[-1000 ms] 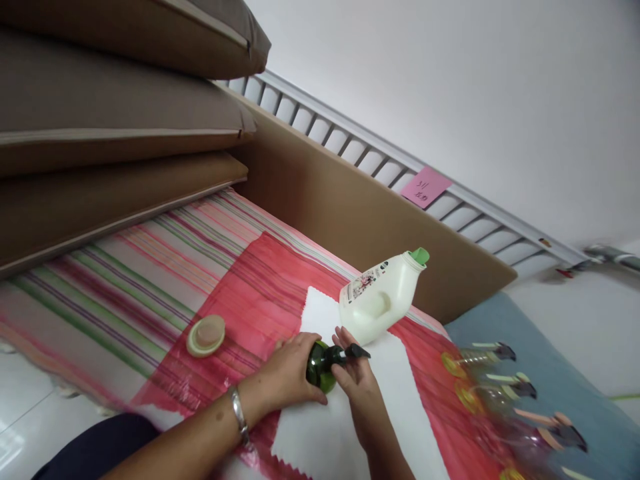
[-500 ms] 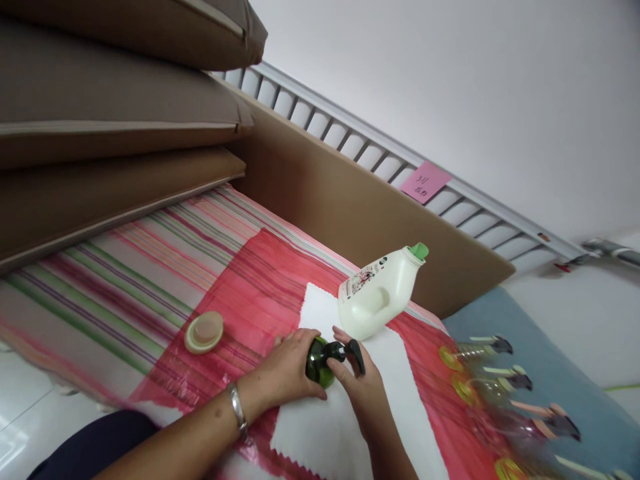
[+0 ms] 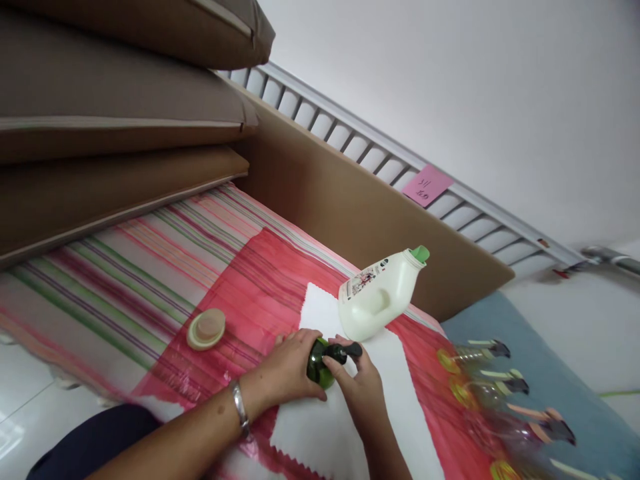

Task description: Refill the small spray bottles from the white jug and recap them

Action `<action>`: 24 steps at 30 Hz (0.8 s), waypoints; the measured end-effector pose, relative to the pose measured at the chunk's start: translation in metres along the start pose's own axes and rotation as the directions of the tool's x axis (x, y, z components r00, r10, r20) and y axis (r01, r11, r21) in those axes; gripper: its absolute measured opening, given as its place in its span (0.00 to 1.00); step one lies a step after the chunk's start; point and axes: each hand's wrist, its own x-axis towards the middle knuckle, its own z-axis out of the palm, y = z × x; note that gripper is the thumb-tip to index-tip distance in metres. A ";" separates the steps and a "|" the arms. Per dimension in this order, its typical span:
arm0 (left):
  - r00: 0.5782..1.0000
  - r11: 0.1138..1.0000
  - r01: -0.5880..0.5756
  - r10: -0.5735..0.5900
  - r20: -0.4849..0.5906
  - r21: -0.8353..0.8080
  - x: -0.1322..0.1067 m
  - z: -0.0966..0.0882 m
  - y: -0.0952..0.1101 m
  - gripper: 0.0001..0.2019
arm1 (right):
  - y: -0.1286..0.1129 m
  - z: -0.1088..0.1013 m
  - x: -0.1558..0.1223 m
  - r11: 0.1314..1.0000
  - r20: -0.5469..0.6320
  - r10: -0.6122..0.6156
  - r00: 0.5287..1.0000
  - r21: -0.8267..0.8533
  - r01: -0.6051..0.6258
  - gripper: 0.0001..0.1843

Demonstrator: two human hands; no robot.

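Observation:
My left hand [image 3: 295, 368] is wrapped round a dark green pump bottle [image 3: 318, 363], which stands over a white cloth [image 3: 323, 427]. The fingers of my right hand [image 3: 357, 380] close on the bottle's black pump head [image 3: 345, 350] at its collar. Just beyond my hands a cream jug [image 3: 380, 297] stands with its green spout uncovered and a printed label on its side. To the left, on a red plastic sheet [image 3: 260, 300], lies a round pale cap [image 3: 206, 328].
Several clear bottles with trigger-like tops [image 3: 480, 351] stand at the right on the red sheet. Stacked cushions [image 3: 120, 100] fill the left. A brown board [image 3: 320, 200] and a radiator [image 3: 350, 143] with a pink note [image 3: 427, 185] run along the back.
The pump head's nozzle has turned, now pointing more to the right, with my right fingers round it. My left hand stays on the bottle. The view has shifted slightly.

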 end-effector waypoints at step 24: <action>1.000 1.000 -0.011 0.011 -0.001 -0.011 -0.001 -0.001 0.001 0.40 | -0.004 0.003 -0.002 1.000 0.011 0.022 1.000 -0.015 -0.021 0.24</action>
